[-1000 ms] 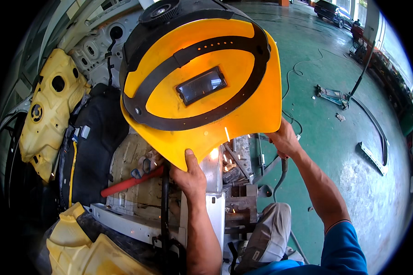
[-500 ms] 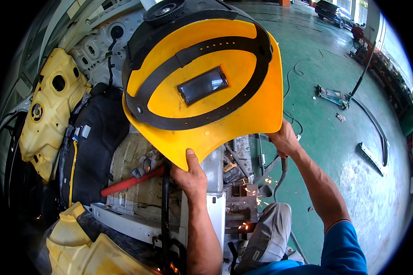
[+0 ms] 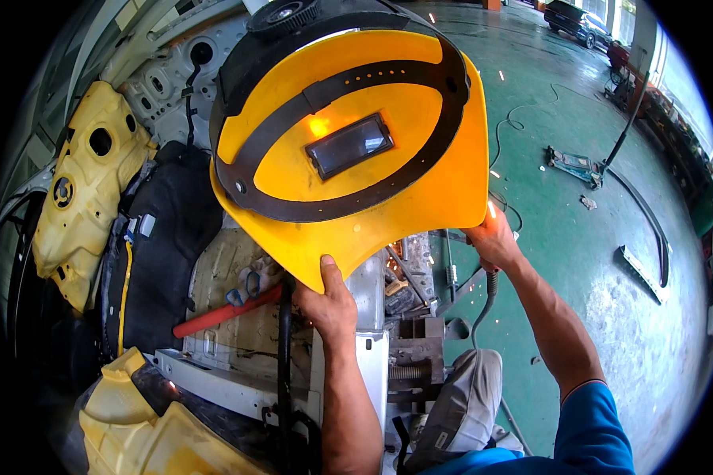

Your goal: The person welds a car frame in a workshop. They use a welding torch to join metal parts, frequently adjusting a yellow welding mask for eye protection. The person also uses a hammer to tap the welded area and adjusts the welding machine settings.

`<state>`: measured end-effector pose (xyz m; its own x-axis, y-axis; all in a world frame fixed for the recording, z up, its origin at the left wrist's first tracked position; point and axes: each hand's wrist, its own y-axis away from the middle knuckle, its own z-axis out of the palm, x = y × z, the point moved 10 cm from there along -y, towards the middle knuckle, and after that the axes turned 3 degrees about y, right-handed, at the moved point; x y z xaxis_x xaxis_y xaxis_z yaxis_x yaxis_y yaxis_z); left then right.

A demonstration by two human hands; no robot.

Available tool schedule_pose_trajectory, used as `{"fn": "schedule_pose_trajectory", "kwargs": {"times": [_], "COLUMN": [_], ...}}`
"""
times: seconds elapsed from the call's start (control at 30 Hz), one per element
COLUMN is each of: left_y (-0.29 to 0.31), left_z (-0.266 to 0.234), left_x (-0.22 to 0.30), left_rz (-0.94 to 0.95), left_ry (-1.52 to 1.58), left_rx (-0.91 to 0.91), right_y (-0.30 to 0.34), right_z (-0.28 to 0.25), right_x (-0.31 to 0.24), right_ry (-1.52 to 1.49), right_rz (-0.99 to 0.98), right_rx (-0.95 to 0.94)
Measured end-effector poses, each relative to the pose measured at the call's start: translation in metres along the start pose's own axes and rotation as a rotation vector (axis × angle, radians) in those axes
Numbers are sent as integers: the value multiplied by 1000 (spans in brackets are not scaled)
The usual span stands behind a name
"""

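From where I stood, the light was what had changed. An orange glow [image 3: 318, 126] now showed on the inside of the yellow welding mask [image 3: 408, 119], just above its dark window [image 3: 349, 147]; half a second earlier that patch was plain and the sparks clustered by the vice-like block [image 3: 420, 340]. Now sparks [image 3: 491, 209] flew wider, over the green floor [image 3: 539, 237] and right by the right hand [image 3: 495, 244].

The hands had hardly shifted. The left hand [image 3: 330, 310] pinched the mask's lower edge, thumb on the near face, fingers hidden behind. The right hand was curled round the end of a grey cable [image 3: 489, 299], close to the mask's right corner; its fingertips I couldn't make out. The mask hung over the far end of the silvery rail [image 3: 372, 356]. I took the fresh glow to mean the welding was live again behind it, with the mask well placed as a screen.
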<state>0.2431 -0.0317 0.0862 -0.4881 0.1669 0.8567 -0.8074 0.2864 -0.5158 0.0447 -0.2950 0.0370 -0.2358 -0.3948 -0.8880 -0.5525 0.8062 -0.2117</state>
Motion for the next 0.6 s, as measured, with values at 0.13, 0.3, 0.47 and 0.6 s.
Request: {"fn": "schedule_pose_trajectory", "kwargs": {"times": [0.13,0.3,0.47,0.6], "left_y": [0,-1,0,-2], "left_z": [-2,-3,-13,-28], "left_x": [0,-2,-8,-16], "left_rz": [-6,-6,-70,-110], "left_ry": [13,28,116,334], "left_rx": [14,28,133,279], "right_y": [-3,2,20,44], "right_z": [3,3,-15,-43], "right_x": [9,15,20,50], "right_ry": [68,36,94,96], "right_rz": [-13,100,59,124], "right_rx": [4,-27,-64,-11]}}
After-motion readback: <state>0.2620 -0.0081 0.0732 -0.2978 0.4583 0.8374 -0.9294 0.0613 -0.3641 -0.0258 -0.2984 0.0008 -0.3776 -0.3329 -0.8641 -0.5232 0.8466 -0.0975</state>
